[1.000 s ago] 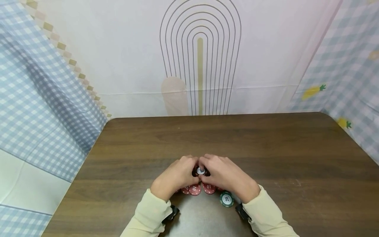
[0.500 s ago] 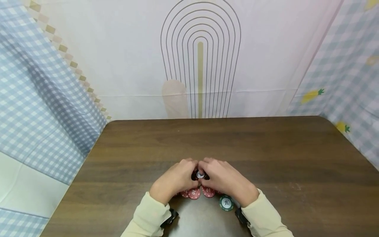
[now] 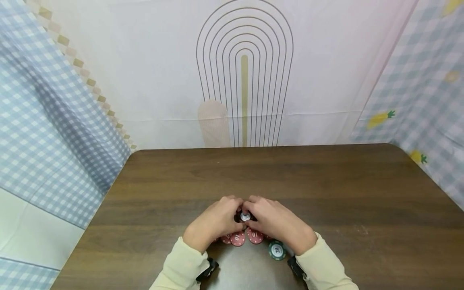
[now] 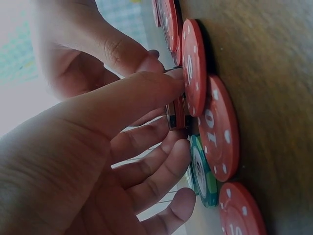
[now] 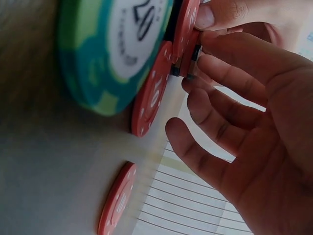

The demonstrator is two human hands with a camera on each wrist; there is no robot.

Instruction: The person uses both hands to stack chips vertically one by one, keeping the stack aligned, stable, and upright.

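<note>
Both hands meet around a short stack of poker chips [image 3: 245, 216], whose top chip is dark with a white centre. My left hand [image 3: 214, 219] pinches the stack from the left, thumb on its near side and fingers curled behind. From the other side my right hand [image 3: 278, 219] holds it too, its thumb almost against the left one. The stack's black and red edge [image 4: 177, 115] shows between the fingers in the left wrist view. Red chips marked 10 [image 3: 237, 238] lie just in front of the thumbs. A second red chip [image 3: 255, 236] lies beside them.
A green chip marked 20 [image 3: 277, 250] lies near the right wrist. Another green chip [image 4: 203, 171] appears past the left fingers in the left wrist view. A lone red chip [image 5: 117, 199] lies apart in the right wrist view. The brown table [image 3: 174, 173] backs onto a patterned curtain.
The head view has tilted slightly upward, so table and hands sit lower in it. Both hands stay around the stack, with only slight finger movement.
</note>
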